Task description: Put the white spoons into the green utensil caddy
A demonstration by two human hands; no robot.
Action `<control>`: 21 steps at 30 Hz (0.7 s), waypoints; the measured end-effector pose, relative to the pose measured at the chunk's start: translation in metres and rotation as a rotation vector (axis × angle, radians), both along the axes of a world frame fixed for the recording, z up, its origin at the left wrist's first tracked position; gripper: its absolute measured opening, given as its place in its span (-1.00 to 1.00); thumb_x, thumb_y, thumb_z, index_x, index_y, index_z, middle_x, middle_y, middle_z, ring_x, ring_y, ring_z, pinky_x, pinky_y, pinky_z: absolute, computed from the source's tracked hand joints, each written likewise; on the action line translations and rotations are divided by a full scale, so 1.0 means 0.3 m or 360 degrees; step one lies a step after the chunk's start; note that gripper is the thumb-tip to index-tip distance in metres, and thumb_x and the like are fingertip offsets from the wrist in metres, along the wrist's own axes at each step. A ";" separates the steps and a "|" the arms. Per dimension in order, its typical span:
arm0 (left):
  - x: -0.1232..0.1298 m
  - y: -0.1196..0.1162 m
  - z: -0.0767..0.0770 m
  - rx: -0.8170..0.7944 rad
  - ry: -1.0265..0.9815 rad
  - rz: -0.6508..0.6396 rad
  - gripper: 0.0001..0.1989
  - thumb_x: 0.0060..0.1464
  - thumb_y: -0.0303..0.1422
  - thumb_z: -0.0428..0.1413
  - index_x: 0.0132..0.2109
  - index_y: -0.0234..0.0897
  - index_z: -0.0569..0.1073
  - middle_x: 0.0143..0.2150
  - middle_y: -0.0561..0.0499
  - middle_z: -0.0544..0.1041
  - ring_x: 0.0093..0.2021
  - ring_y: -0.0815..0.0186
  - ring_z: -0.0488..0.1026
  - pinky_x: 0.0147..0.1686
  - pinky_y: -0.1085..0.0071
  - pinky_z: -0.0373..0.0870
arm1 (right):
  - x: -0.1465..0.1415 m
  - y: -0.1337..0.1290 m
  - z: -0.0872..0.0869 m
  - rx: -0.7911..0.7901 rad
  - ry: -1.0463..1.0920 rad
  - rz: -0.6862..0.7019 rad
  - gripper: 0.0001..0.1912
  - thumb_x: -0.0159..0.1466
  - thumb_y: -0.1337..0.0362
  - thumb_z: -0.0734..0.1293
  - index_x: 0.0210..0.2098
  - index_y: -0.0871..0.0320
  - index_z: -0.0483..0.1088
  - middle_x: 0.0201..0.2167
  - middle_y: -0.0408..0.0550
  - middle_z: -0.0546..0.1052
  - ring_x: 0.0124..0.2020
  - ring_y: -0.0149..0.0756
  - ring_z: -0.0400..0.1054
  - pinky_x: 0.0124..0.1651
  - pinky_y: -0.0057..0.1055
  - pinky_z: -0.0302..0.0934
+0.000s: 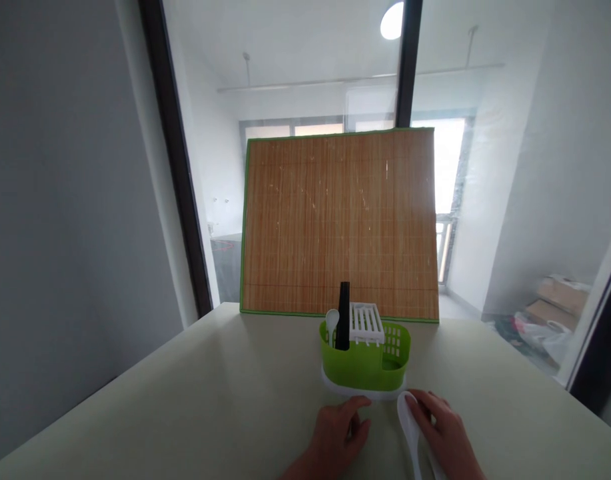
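— Resting on the pale table [135,413], both hands sit just in front of the green caddy [364,365]. What is the right hand [448,437] doing?

— It lies over a white spoon [411,427], fingers curled loosely around it, grasping it. The spoon's bowl end points toward the caddy and stops just short of the caddy's white base tray [335,387].

— And the left hand [338,437]?

— It is flat on the table, fingers relaxed and slightly bent, holding nothing. Its fingertips reach almost to the front edge of the caddy's tray, a little left of the caddy's middle.

— What stands in the caddy itself?

— In its left compartment a tall black utensil [343,313] stands upright, with a small white spoon [332,321] just beside it on the left. A white slotted insert [366,323] rises from the caddy's back part. The right front compartment looks empty from this angle, though I cannot see to its bottom.

— And behind the caddy?

— A bamboo mat [340,220] with a green border stands upright right behind the caddy, leaning against the glass [210,167]. Beyond it, through the glass and to the caddy's far right, cardboard boxes [558,300] lie on the floor.
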State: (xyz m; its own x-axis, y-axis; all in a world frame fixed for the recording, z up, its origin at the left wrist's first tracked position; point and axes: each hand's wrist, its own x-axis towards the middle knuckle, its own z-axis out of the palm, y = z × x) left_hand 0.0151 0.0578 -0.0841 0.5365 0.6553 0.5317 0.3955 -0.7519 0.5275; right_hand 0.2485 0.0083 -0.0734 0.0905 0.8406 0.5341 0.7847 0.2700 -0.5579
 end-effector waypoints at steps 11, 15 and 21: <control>-0.005 -0.040 0.074 0.0358 -0.0551 -0.0139 -0.70 -0.08 -0.38 0.15 -0.12 -0.29 0.42 -0.62 0.19 0.35 -0.70 0.54 0.15 -0.68 0.62 0.14 | -0.196 -0.041 0.191 0.0848 -0.0697 0.0433 -0.81 0.27 0.36 0.25 -0.10 0.18 0.33 -0.48 -0.09 0.47 -0.43 -0.29 0.34 -0.37 -0.33 0.20; -0.017 -0.059 0.121 0.0739 -0.0612 0.0077 -0.92 0.01 -0.50 0.07 -0.32 -0.26 0.41 -0.66 0.19 0.33 -0.70 0.53 0.21 -0.61 0.61 0.19 | -0.256 -0.035 0.210 0.1051 -0.0825 0.0413 -0.82 0.29 0.34 0.21 -0.12 0.19 0.34 -0.58 -0.10 0.45 -0.51 -0.27 0.35 -0.43 -0.33 0.22; -0.073 -0.050 0.184 0.0940 -0.0601 0.0214 -0.89 0.03 -0.50 0.05 -0.28 -0.25 0.42 -0.64 0.18 0.36 -0.65 0.51 0.28 -0.52 0.58 0.27 | -0.210 -0.016 0.090 0.1013 -0.0757 0.0414 -0.71 0.29 0.29 0.18 -0.01 0.20 0.28 -0.57 -0.12 0.48 -0.56 -0.31 0.36 -0.47 -0.36 0.27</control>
State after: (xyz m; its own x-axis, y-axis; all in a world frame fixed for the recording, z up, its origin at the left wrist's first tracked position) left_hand -0.0069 0.0428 -0.0288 0.1803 0.2478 0.9519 0.3756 -0.9117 0.1662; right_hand 0.1854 0.0037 -0.0465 -0.4197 0.3286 0.8461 0.7670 0.6268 0.1371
